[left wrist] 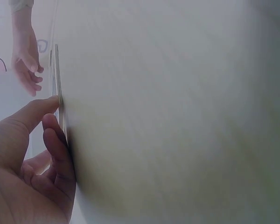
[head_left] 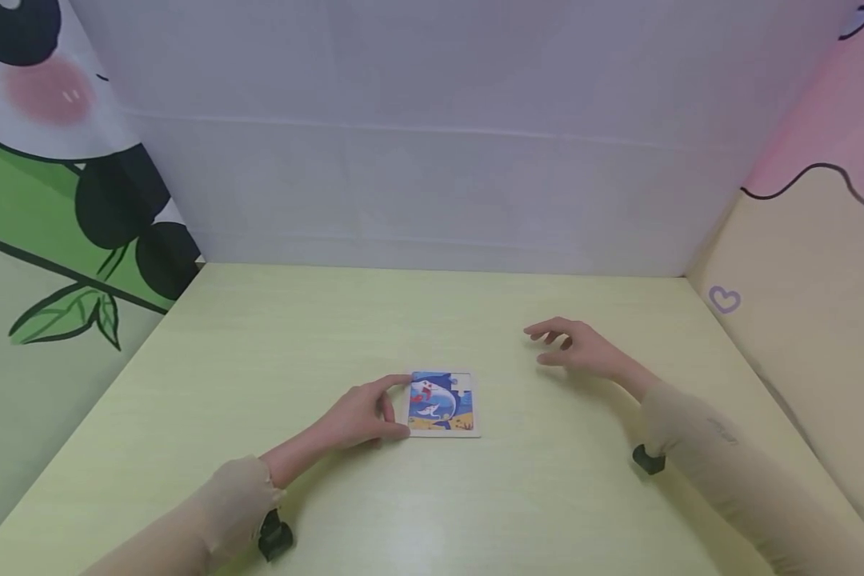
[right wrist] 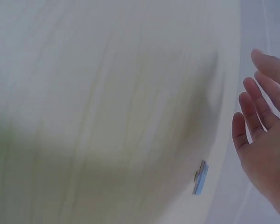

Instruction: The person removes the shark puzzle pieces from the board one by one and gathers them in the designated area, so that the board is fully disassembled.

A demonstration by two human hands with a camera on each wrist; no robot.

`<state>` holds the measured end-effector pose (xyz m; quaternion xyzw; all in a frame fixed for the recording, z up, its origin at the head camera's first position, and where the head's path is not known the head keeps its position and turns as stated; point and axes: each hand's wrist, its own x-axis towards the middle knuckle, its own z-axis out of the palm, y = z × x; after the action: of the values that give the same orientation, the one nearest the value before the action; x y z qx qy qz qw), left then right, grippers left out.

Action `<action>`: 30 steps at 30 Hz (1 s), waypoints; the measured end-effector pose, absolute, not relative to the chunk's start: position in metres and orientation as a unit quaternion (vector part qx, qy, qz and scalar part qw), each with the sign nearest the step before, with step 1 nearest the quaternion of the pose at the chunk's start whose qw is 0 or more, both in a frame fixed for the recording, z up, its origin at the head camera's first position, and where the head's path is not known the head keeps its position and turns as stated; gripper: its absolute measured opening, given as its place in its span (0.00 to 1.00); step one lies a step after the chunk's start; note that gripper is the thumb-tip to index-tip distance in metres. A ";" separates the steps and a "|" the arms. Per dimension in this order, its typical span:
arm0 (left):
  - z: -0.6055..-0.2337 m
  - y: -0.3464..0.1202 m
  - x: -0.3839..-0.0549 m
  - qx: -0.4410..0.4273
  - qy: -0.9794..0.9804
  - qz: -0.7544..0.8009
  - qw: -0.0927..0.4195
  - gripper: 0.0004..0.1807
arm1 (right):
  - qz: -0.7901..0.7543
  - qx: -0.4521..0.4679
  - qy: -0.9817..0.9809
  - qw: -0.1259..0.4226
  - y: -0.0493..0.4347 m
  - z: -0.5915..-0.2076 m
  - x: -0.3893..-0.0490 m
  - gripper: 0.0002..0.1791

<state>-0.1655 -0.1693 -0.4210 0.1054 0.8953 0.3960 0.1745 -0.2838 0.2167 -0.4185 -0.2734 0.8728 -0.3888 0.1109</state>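
The left arm (head_left: 187, 516) extends forward and inward, the left hand (head_left: 353, 416) holding its thumb (head_left: 394, 431) and forefinger (head_left: 394, 380) apart, other fingers (left wrist: 59, 161) curled. The right arm (head_left: 742, 472) angles inward, the right hand (head_left: 576, 350) raised with fingers loosely bent.

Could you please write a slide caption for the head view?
Left grip holds a puzzle by its left side on the table; right grip hovers empty.

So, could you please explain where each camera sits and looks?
Head: on the head, facing forward and down at the puzzle; left hand, right hand, sleeves show.
Left wrist: on that wrist, looking across the table; both hands show.
Right wrist: on that wrist, facing the table; right hand shows.
Head and left wrist share the puzzle.
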 end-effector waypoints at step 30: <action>-0.421 -0.169 -0.166 0.101 0.897 0.394 0.175 0.44 | -0.404 -0.241 0.880 0.064 0.098 -0.434 -0.236 0.11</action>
<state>-0.1663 -0.1692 -0.4212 0.1011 0.8967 0.3937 0.1753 -0.2365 0.0985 -0.4342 -0.2407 0.8801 -0.4042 0.0637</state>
